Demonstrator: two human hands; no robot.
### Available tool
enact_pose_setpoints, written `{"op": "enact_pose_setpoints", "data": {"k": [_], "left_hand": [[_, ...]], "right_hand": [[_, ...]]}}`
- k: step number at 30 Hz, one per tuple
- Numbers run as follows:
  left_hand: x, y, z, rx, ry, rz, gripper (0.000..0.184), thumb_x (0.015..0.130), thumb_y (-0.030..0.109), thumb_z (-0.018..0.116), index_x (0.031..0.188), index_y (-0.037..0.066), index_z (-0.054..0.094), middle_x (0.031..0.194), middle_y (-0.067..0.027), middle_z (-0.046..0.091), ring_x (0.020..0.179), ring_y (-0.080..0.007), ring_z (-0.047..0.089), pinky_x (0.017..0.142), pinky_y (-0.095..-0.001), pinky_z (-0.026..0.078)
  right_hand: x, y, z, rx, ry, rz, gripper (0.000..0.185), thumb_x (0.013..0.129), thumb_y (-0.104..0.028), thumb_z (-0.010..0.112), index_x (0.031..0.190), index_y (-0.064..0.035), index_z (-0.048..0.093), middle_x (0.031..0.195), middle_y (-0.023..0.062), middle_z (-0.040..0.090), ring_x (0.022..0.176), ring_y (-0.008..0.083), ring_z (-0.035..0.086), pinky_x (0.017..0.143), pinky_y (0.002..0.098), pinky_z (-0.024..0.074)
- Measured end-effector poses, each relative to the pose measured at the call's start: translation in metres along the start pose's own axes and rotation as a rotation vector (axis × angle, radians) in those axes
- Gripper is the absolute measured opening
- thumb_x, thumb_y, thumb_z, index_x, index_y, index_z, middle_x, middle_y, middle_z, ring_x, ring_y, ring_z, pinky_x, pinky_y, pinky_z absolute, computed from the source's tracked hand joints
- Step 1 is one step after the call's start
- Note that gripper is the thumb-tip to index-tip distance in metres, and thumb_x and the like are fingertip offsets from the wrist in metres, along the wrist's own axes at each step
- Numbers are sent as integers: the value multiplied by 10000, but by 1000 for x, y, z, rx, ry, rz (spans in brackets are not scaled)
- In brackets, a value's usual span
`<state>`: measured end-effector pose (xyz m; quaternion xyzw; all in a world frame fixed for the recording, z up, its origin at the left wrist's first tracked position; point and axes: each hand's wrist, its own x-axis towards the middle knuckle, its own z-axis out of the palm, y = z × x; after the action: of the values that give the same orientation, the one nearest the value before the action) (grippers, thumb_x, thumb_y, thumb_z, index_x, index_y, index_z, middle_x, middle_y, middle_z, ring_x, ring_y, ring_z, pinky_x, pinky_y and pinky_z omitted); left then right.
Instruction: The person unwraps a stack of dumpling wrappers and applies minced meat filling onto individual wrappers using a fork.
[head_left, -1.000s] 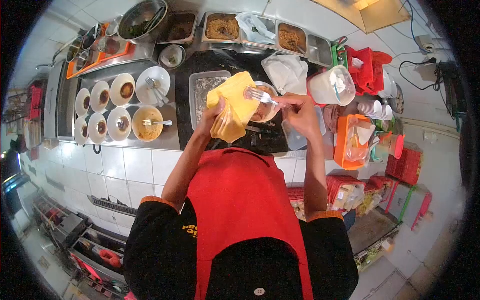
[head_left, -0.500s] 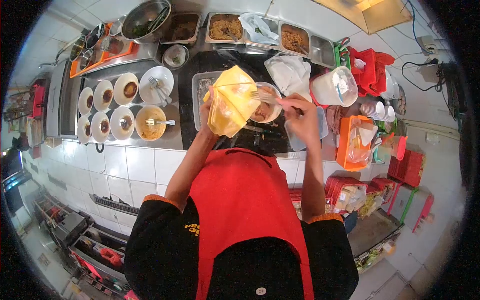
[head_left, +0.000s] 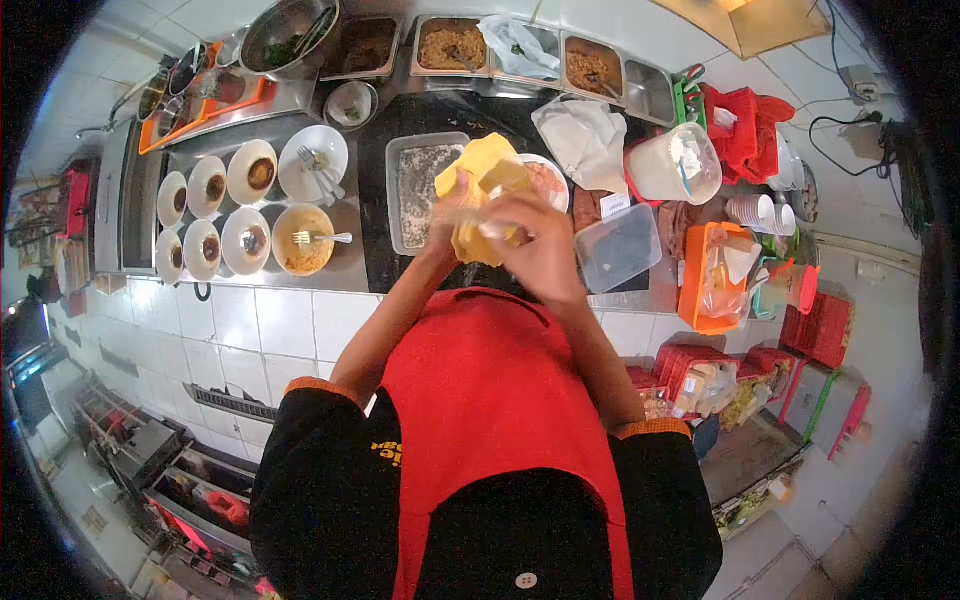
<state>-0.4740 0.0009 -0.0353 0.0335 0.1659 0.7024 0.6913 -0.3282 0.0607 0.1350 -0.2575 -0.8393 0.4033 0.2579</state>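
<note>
My left hand [head_left: 446,218] is closed around a stack of thin yellow wrapper sheets [head_left: 484,158], held up over the counter. Crossing in front of the lower part of the stack, my right hand [head_left: 538,238] has its fingers curled round a fork, which is mostly hidden and smeared by motion. Behind the hands, a white bowl [head_left: 562,178] of pinkish minced filling [head_left: 543,183] is partly covered by the wrappers. To the left of the stack lies a clear plastic tray [head_left: 398,195] dusted with flour.
On the left stand several white bowls [head_left: 246,240] with dark sauce, a bowl with orange-brown contents and a fork [head_left: 318,238], and a plate [head_left: 300,150] of cutlery. At right are an empty plastic container [head_left: 620,250], a flour tub [head_left: 675,165] and an orange basket [head_left: 705,290]. Metal food pans [head_left: 450,48] line the back.
My right hand has moved left from beside the filling bowl to the wrappers, taking the fork along. The wrapper stack has turned and bunched, and the floured tray shows more.
</note>
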Motion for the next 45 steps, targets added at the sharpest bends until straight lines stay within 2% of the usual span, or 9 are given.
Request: {"op": "enact_pose_setpoints", "data": {"k": [3, 5, 8, 10, 16, 31, 38, 43, 45], "left_hand": [[-19, 32, 50, -318, -407, -111, 619, 997, 497, 436, 1361, -3, 445, 1199, -167, 622, 1039, -277, 651, 885, -447, 557], [-25, 35, 53, 192, 298, 264, 626, 996, 509, 422, 1338, -13, 473, 1225, -178, 610, 1066, -301, 640, 911, -473, 543], [-36, 51, 48, 47, 252, 307, 614, 994, 514, 433, 1280, -21, 523, 1196, -165, 630, 1023, -292, 657, 887, -431, 553], [-37, 60, 28, 96, 287, 352, 607, 989, 520, 449, 1238, -25, 548, 1162, -156, 642, 984, -285, 667, 844, -412, 563], [-45, 62, 36, 228, 379, 380, 569, 996, 510, 444, 1197, -9, 564, 1097, -132, 659, 916, -255, 681, 782, -390, 581], [-47, 47, 18, 33, 250, 265, 560, 1009, 481, 419, 1297, 10, 511, 1208, -136, 618, 1036, -255, 650, 885, -396, 549], [-47, 47, 27, 42, 241, 231, 570, 1004, 474, 441, 1318, 2, 489, 1206, -142, 618, 1041, -256, 649, 881, -397, 548], [-49, 48, 22, 94, 313, 205, 571, 995, 473, 462, 1328, 10, 487, 1200, -148, 625, 1028, -263, 657, 874, -389, 554], [-46, 42, 31, 78, 290, 138, 575, 995, 465, 467, 1332, 0, 481, 1204, -147, 626, 1023, -257, 664, 872, -382, 557]], "right_hand": [[-2, -27, -17, 276, -298, 222, 334, 762, -40, 759, 1091, -83, 726, 1003, 84, 708, 824, 165, 644, 746, 292, 517], [-7, -9, -34, 393, -254, 229, 337, 818, 34, 680, 1125, -97, 726, 1012, 97, 718, 822, 121, 625, 747, 264, 504], [-16, 51, -58, 246, -77, 251, 318, 828, 77, 606, 1062, -87, 746, 939, 120, 723, 844, 185, 668, 744, 291, 502], [-32, 108, -66, -178, -175, 478, 293, 798, 33, 636, 1036, -94, 753, 895, 160, 715, 806, 271, 695, 732, 334, 527], [-44, 147, -33, -669, -247, 545, 229, 739, -44, 616, 903, -101, 765, 906, 175, 700, 885, 363, 662, 769, 452, 518], [-31, 150, -32, -799, -375, 543, 181, 707, -62, 690, 864, -112, 762, 854, 166, 696, 854, 347, 676, 744, 454, 533], [-31, 151, -41, -752, -398, 547, 185, 721, -102, 703, 890, -125, 775, 847, 177, 703, 834, 358, 676, 755, 449, 538], [-29, 130, -87, -82, -384, 391, 271, 768, -15, 660, 1006, -96, 762, 817, 128, 701, 717, 203, 644, 669, 322, 498], [-15, 80, -96, -29, -328, 354, 303, 780, 27, 639, 1031, -95, 756, 817, 97, 687, 706, 164, 608, 647, 287, 468]]}}
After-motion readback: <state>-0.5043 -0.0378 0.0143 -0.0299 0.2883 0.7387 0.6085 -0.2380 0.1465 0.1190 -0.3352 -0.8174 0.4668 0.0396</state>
